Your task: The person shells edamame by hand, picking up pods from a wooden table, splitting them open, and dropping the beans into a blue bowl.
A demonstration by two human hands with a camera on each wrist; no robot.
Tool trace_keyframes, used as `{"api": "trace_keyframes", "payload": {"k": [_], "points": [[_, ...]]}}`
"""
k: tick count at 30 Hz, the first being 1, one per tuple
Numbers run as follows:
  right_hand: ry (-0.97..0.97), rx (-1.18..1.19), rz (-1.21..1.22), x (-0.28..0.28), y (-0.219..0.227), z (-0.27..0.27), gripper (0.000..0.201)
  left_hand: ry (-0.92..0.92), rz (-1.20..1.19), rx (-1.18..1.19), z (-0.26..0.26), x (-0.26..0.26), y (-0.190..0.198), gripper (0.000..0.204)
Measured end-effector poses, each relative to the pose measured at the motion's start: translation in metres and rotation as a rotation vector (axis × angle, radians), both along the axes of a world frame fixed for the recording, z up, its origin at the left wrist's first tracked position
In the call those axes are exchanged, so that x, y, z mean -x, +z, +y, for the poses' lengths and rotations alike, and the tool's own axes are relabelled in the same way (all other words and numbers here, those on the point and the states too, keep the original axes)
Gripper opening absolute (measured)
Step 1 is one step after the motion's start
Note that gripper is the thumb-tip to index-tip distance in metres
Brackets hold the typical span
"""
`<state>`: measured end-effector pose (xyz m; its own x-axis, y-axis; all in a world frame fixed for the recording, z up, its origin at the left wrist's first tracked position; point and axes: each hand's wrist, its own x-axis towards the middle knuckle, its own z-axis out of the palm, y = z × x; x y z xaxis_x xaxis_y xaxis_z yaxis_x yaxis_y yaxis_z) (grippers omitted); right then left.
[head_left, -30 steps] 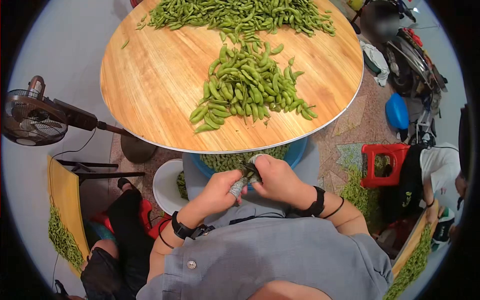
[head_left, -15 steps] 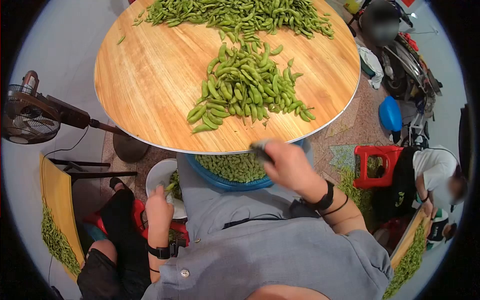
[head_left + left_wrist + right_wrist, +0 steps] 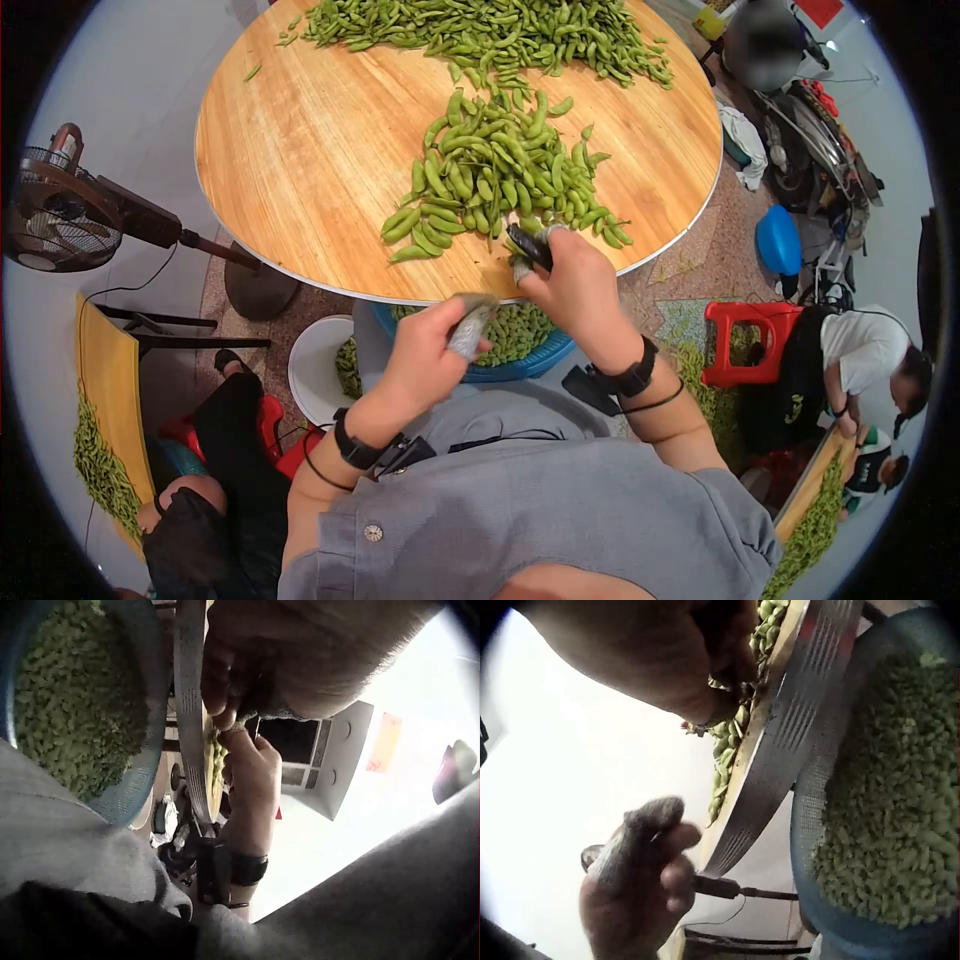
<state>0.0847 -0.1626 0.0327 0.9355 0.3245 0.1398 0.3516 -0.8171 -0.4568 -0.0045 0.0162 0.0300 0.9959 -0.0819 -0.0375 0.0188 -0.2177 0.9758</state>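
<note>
My right hand (image 3: pixel 540 262) reaches over the near edge of the round wooden table (image 3: pixel 300 170). It grips a small dark tool (image 3: pixel 526 244), and its fingertips are down among the green bean pods (image 3: pixel 495 175) at the edge of the heap. In the right wrist view the same fingers (image 3: pixel 724 682) press on pods (image 3: pixel 731 731) by the table's metal rim (image 3: pixel 780 742). My left hand (image 3: pixel 445 345) hovers above the blue basin (image 3: pixel 545 358) of shelled beans (image 3: pixel 515 330). Its fingers are curled on nothing, and the thumb wears a grey cover (image 3: pixel 468 330).
A larger heap of pods (image 3: pixel 480 30) lies at the table's far side. A white bucket (image 3: pixel 310 375) stands below left of the basin. A fan (image 3: pixel 60 215) stands at left, a red stool (image 3: pixel 745 335) and another person (image 3: pixel 870 360) at right.
My left hand came up from the white bucket to above the blue basin. My right hand moved from the table's rim up onto the pod heap.
</note>
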Motion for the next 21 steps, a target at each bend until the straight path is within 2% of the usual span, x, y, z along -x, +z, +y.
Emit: {"api": "trace_keyframes", "payload": {"k": [1, 2, 3, 4, 5, 6, 7, 8, 9, 10, 12, 14, 17, 21], "points": [[0.032, -0.100, 0.058, 0.006, 0.002, -0.004, 0.027, -0.046, 0.102, 0.082, -0.005, -0.007, -0.001, 0.023], [0.030, -0.096, 0.059, 0.013, 0.001, -0.005, 0.027, -0.091, 0.205, 0.164, -0.010, -0.013, -0.004, 0.025], [0.106, -0.217, 0.036, 0.019, 0.000, -0.006, 0.027, -0.091, 0.212, 0.340, -0.017, -0.018, -0.013, 0.027], [0.182, -0.339, 0.014, 0.026, -0.001, -0.007, 0.027, -0.093, 0.215, 0.340, -0.021, -0.020, -0.018, 0.027], [0.254, -0.322, 0.052, 0.032, 0.002, -0.007, 0.031, -0.048, 0.215, 0.469, -0.025, -0.021, -0.020, 0.026], [0.249, -0.325, 0.056, 0.035, 0.005, -0.009, 0.031, -0.001, 0.217, 0.596, -0.027, -0.022, -0.022, 0.025], [0.272, -0.429, 0.163, 0.036, 0.006, -0.011, 0.032, 0.043, 0.274, 0.677, -0.027, -0.020, -0.019, 0.021], [0.294, -0.534, 0.270, 0.038, 0.005, -0.013, 0.034, 0.041, 0.282, 0.671, -0.022, -0.018, -0.021, 0.021], [0.229, -0.678, 0.494, 0.038, 0.002, -0.018, 0.038, -0.014, 0.326, 0.689, -0.015, -0.015, -0.024, 0.021], [0.227, -0.686, 0.499, 0.037, 0.002, -0.020, 0.038, -0.065, 0.368, 0.707, -0.011, -0.014, -0.024, 0.020], [0.195, -0.663, 0.441, 0.032, 0.005, -0.022, 0.038, -0.027, 0.353, 0.682, -0.010, -0.009, -0.014, 0.020], [0.241, -0.627, 0.479, 0.032, 0.000, -0.025, 0.042, 0.010, 0.335, 0.659, -0.008, -0.007, -0.009, 0.021], [0.325, -0.598, 0.557, 0.036, -0.002, -0.025, 0.038, -0.073, 0.317, 0.538, -0.004, -0.006, -0.010, 0.022], [0.264, -0.560, 0.499, 0.032, -0.014, -0.028, 0.040, 0.085, 0.242, 0.459, -0.007, -0.023, -0.019, 0.021]]}}
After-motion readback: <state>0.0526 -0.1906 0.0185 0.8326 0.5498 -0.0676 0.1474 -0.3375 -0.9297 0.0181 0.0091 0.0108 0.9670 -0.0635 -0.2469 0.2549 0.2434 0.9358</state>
